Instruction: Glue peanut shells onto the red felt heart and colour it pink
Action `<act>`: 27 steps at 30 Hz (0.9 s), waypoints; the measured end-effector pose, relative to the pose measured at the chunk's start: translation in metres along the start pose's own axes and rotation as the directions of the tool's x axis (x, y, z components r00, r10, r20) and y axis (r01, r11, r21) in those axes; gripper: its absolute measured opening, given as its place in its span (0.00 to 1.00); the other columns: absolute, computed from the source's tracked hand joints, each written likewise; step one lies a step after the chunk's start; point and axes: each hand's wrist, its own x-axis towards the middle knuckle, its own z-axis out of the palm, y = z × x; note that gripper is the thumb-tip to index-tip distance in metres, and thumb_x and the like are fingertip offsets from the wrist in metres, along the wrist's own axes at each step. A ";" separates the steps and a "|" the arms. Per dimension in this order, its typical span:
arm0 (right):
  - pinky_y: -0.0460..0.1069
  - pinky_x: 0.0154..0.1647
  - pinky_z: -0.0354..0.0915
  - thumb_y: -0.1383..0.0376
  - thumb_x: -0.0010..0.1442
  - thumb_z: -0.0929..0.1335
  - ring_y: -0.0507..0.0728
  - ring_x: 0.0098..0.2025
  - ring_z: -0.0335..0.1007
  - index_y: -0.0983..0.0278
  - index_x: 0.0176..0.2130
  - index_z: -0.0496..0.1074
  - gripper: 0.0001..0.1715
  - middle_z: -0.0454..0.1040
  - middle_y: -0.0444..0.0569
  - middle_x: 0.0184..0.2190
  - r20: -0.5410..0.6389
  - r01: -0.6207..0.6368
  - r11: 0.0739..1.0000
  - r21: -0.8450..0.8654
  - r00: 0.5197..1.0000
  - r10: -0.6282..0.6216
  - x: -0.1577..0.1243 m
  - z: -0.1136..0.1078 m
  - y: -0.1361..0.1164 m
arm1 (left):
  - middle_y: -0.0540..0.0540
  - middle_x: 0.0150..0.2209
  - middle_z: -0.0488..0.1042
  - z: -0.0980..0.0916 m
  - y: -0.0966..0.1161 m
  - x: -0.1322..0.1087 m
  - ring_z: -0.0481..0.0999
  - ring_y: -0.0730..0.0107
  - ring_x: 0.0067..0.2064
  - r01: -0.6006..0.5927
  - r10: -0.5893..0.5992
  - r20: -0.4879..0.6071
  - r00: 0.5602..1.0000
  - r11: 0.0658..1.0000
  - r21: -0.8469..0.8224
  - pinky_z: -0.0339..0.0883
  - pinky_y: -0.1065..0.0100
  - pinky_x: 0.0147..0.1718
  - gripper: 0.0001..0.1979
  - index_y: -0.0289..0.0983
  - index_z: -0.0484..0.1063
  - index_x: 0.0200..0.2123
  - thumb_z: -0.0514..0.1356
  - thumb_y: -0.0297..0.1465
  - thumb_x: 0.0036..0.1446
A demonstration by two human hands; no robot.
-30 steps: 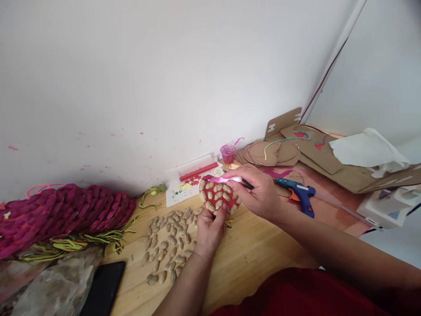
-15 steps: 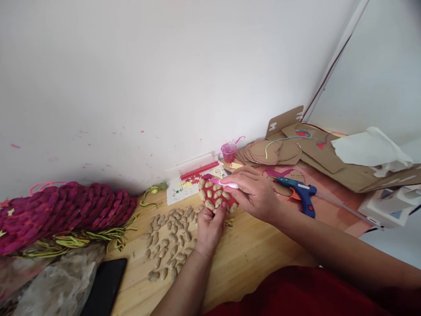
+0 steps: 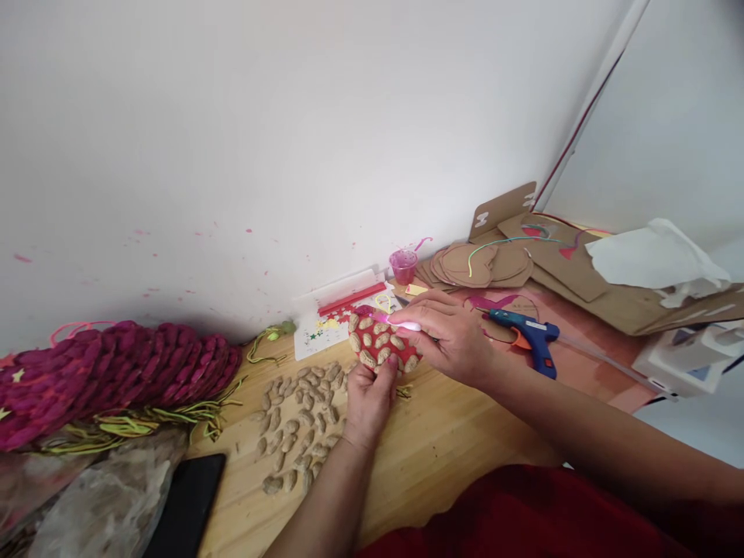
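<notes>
Pinched at its near edge by the left hand, the red board is above the worktop toward its back edge, probably light and stiff, its peanuts fragile, best held by the rim, while the right hand holds a brush.

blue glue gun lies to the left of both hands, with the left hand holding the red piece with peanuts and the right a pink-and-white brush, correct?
Wrong side: in the head view the blue glue gun lies to the right of both. The left hand does hold the red piece with peanuts, and the right hand the pink-and-white brush.
</notes>
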 end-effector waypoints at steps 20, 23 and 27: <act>0.55 0.47 0.69 0.70 0.64 0.69 0.58 0.42 0.73 0.59 0.45 0.78 0.11 0.81 0.48 0.37 -0.042 -0.069 0.997 0.043 0.997 0.071 0.003 -0.005 0.002 | 0.57 0.16 0.61 0.003 0.004 -0.001 0.51 0.82 0.18 0.025 -0.025 0.003 1.000 0.997 -0.078 0.46 0.75 0.19 0.20 0.35 0.70 0.23 0.74 0.43 0.45; 0.55 0.47 0.68 0.70 0.64 0.69 0.58 0.42 0.74 0.60 0.45 0.77 0.10 0.81 0.48 0.38 -0.041 -0.075 0.996 0.046 0.996 0.077 0.005 -0.005 0.001 | 0.57 0.16 0.61 0.004 0.006 -0.003 0.51 0.83 0.18 0.044 -0.042 0.029 0.999 0.994 -0.100 0.44 0.75 0.18 0.21 0.35 0.70 0.23 0.74 0.44 0.45; 0.55 0.47 0.69 0.69 0.65 0.68 0.59 0.43 0.74 0.60 0.44 0.77 0.09 0.81 0.48 0.38 -0.073 -0.118 0.993 0.022 0.990 0.119 0.007 -0.009 0.004 | 0.56 0.18 0.63 0.003 0.006 -0.003 0.51 0.83 0.18 0.073 -0.070 0.029 0.997 0.989 -0.130 0.42 0.75 0.17 0.20 0.35 0.71 0.25 0.75 0.43 0.43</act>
